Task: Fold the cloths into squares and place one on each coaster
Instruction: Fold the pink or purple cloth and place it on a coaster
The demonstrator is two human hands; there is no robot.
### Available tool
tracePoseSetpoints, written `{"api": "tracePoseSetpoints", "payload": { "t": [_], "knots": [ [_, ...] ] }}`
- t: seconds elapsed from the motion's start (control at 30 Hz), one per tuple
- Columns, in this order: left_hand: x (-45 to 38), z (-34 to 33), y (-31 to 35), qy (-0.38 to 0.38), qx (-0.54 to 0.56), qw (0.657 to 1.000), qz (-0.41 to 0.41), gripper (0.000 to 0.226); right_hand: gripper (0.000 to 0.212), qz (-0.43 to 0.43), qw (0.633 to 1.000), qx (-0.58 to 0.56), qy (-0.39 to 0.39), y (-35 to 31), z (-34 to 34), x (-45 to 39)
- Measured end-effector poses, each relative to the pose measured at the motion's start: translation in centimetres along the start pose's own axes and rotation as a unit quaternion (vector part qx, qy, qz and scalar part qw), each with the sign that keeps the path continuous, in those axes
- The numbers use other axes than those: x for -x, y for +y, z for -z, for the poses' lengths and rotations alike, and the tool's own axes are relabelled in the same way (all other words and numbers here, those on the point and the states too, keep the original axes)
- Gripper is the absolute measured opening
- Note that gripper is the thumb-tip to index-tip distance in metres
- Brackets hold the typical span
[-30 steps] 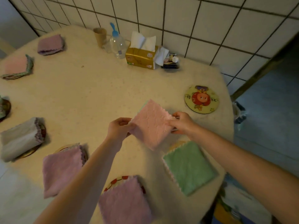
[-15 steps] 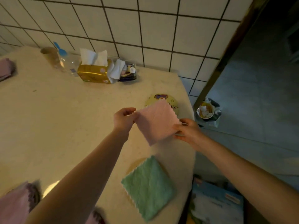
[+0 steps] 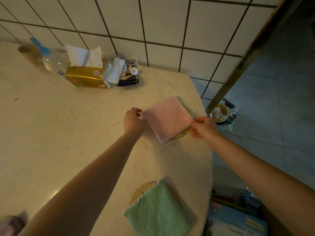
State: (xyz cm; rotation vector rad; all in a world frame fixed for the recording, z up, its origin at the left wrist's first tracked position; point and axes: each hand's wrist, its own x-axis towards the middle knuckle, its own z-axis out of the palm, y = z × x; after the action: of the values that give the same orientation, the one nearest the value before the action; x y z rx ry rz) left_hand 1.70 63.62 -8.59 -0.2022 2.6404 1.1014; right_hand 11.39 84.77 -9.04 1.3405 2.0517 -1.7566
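I note left hand [image 3: 133, 120] and right hand [image 3: 202, 127] pinching opposite corners of plush pink square cloth [image 3: 167, 119], covering round coaster [image 3: 181, 134] on speckled surface [image 3: 68, 125]; green scallop-edged cloth [image 3: 157, 213] nearby.

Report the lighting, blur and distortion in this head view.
Head view: dim, warm light; wall tiles bow from wide-angle distortion; the bottle at far left is soft, the bottom-left corner smeared; the pink cloth and green cloth stay fairly sharp.

Beige table [image 3: 71, 133] bearing coasters [image 3: 181, 135], tissue pack [image 3: 87, 77], bottle [image 3: 51, 62]
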Motion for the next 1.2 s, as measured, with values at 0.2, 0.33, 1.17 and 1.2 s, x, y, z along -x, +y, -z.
{"api": "tracePoseSetpoints", "payload": {
  "t": [0.2, 0.33, 1.17, 1.2],
  "knots": [
    [2.7, 0.8, -0.9, -0.014, 0.045, 0.999, 0.021, 0.037, 0.022, -0.044, 0.999, -0.010, 0.015, -0.5, 0.0, 0.5],
    [7.4, 1.5, -3.3, -0.107, -0.019, 0.994, -0.005, 0.017, 0.025, -0.110, 0.993, -0.019, -0.028, -0.4, 0.1, 2.1],
    [18.6, 4.1, -10.0, -0.282, -0.041, 0.955, 0.078, 0.019, 0.038, -0.069, 0.970, -0.210, -0.105, -3.7, -4.8, 5.1],
    [18.8, 4.4, -10.2, -0.280, -0.006, 0.956, 0.088, 0.018, 0.039, -0.063, 0.965, -0.227, -0.118, -3.9, -4.8, 5.2]
  ]
}}
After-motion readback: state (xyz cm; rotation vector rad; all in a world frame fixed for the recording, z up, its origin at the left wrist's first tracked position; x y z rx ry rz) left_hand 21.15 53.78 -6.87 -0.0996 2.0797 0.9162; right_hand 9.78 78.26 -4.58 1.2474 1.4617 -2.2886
